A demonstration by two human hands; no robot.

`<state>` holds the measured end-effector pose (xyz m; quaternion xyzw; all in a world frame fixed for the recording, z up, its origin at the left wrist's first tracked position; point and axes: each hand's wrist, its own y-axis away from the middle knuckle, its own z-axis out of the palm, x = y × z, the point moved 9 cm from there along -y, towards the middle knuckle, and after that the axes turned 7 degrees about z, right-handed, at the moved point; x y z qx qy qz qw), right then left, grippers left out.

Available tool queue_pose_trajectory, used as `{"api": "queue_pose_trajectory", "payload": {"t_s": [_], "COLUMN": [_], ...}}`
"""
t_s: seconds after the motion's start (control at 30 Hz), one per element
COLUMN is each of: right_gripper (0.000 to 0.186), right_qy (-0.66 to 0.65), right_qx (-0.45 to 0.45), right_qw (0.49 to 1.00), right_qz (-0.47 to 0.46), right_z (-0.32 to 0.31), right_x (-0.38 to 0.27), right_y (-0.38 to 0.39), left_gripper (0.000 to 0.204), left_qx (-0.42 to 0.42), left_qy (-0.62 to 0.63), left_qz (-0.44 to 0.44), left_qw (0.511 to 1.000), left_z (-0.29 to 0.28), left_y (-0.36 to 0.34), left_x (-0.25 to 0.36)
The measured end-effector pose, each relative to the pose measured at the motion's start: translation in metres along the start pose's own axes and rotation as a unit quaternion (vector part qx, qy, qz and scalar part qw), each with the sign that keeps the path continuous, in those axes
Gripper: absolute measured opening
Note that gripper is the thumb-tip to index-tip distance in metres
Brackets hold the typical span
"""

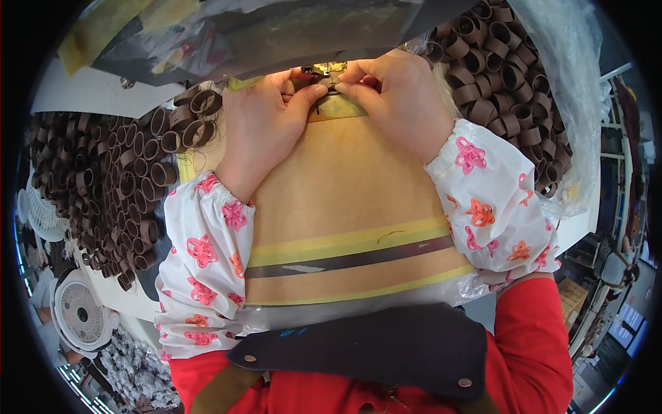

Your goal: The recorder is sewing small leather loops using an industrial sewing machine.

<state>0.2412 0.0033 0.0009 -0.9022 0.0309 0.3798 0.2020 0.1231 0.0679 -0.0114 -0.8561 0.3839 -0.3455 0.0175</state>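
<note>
Both hands meet under the lit needle area (327, 67) of a sewing machine (276, 41). My left hand (269, 114) has its thumb and fingers closed in a pinch at the left of a small dark brown piece (323, 83). From the other side my right hand (403, 86) pinches it too, thumb tip close to the left thumb. Fingers and machine cover most of the piece, so its full shape is hidden. Beneath my hands lies a tan board (345, 179) edged with yellow tape.
Brown ring-shaped bands (114, 172) are heaped on the left, several with loose threads. Another heap of brown bands (500, 83) sits at the right beside clear plastic sheeting (579, 103). A white fan (81, 310) stands at lower left. A dark flap (365, 345) lies across my front.
</note>
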Motion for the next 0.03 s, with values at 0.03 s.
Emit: {"api": "queue_pose_trajectory", "payload": {"t_s": [0.03], "right_gripper": [0.006], "right_qy": [0.003], "right_qx": [-0.02], "right_qw": [1.0], "right_qz": [0.013], "right_z": [0.0007], "right_x": [0.0011], "right_y": [-0.0016], "left_gripper": [0.023], "left_qx": [-0.006], "left_qy": [0.009], "left_qz": [-0.005], "left_qw": [1.0], "left_z": [0.0024], "left_y": [-0.0004], "left_x": [0.0]}}
